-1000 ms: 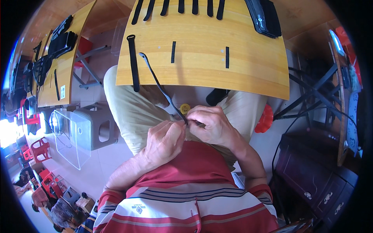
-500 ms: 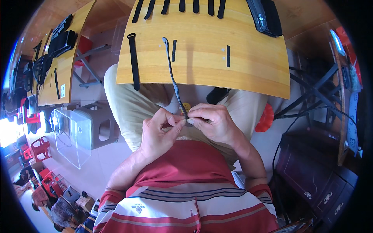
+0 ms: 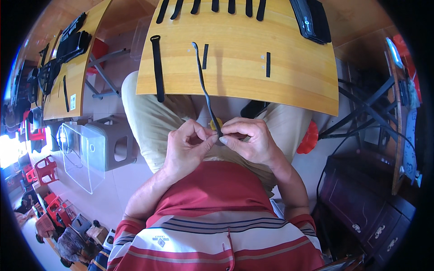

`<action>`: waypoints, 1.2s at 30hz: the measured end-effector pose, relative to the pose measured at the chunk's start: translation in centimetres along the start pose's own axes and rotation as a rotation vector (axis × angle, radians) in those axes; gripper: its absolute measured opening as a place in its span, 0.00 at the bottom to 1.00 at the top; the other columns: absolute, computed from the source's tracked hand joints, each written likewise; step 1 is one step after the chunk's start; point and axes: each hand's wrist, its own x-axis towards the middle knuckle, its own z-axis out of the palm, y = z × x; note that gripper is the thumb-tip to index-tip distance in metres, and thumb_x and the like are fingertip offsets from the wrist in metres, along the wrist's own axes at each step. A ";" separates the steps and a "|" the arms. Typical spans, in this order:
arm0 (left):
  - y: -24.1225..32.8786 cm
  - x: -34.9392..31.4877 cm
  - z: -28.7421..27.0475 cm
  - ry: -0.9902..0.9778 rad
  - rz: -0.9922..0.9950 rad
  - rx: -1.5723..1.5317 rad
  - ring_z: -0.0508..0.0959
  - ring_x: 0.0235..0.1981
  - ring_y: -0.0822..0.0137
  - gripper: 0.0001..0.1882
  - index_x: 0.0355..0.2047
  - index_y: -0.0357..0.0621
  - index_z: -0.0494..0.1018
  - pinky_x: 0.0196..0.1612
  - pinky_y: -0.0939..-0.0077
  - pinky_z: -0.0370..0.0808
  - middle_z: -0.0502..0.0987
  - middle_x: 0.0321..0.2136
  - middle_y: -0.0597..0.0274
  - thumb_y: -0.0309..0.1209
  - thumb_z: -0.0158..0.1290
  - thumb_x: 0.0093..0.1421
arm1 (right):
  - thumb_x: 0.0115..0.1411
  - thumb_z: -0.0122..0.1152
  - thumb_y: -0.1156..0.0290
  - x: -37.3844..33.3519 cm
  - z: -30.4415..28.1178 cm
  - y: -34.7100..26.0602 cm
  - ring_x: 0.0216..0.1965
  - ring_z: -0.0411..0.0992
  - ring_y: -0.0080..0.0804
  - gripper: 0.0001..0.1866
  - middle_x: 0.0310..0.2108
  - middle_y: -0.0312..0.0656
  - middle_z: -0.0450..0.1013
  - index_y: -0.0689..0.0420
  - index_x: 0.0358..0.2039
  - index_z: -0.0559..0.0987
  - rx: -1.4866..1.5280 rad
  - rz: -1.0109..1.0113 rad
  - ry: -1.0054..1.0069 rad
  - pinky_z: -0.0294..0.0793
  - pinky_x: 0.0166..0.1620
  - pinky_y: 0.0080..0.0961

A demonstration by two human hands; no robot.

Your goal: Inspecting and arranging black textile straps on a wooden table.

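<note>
A narrow dark strap (image 3: 203, 86) runs from the tabletop over its near edge down to my lap. My left hand (image 3: 187, 143) pinches its near end between thumb and fingers. Close beside it, my right hand (image 3: 247, 139) also grips that end, and the fingertips almost meet. The strap's far end rests on the yellow wooden table (image 3: 235, 81). To its left lies a black strap (image 3: 158, 67) with a loop at its far end. Two short black strips, a left strip (image 3: 205, 56) and a right strip (image 3: 268, 64), lie on the table.
Several black straps (image 3: 214, 5) line the table's far edge, with a stack of black fabric pieces (image 3: 311, 20) at the far right. Another table (image 3: 81, 77) with black goods stands left. A grey stool (image 3: 110, 144) and a clear plastic box (image 3: 81, 158) are beside my left leg.
Both hands keep their pinch on the strap end, shifting only slightly. The view has moved a little, so the table sits slightly higher and to the right.
</note>
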 end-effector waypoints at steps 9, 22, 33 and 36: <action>1.1 0.0 0.0 0.000 0.080 0.152 0.82 0.37 0.73 0.17 0.28 0.41 0.62 0.38 0.79 0.79 0.83 0.35 0.52 0.16 0.63 0.59 | 0.54 0.66 0.84 0.1 0.4 -0.1 0.28 0.81 0.40 0.08 0.31 0.52 0.79 0.70 0.36 0.82 -0.132 -0.143 0.037 0.78 0.32 0.27; 0.9 -0.3 0.6 0.095 0.397 0.439 0.84 0.27 0.57 0.16 0.27 0.42 0.65 0.29 0.70 0.79 0.83 0.31 0.53 0.18 0.64 0.54 | 0.50 0.67 0.82 -0.1 2.5 -0.2 0.27 0.80 0.45 0.08 0.29 0.50 0.79 0.67 0.33 0.81 -0.345 -0.257 0.175 0.81 0.31 0.34; 1.3 -0.5 0.0 0.051 0.350 0.349 0.84 0.31 0.68 0.19 0.27 0.43 0.61 0.33 0.77 0.79 0.83 0.32 0.54 0.15 0.64 0.56 | 0.50 0.67 0.83 -0.6 2.7 0.3 0.26 0.80 0.44 0.09 0.26 0.47 0.78 0.62 0.32 0.77 -0.341 -0.304 0.206 0.80 0.27 0.33; 1.6 -0.4 -0.5 -0.009 0.265 0.256 0.83 0.32 0.72 0.21 0.26 0.44 0.59 0.35 0.79 0.79 0.83 0.32 0.53 0.15 0.63 0.57 | 0.51 0.66 0.83 -0.8 1.9 0.3 0.26 0.81 0.34 0.08 0.27 0.45 0.79 0.62 0.31 0.76 -0.222 -0.229 0.102 0.79 0.28 0.25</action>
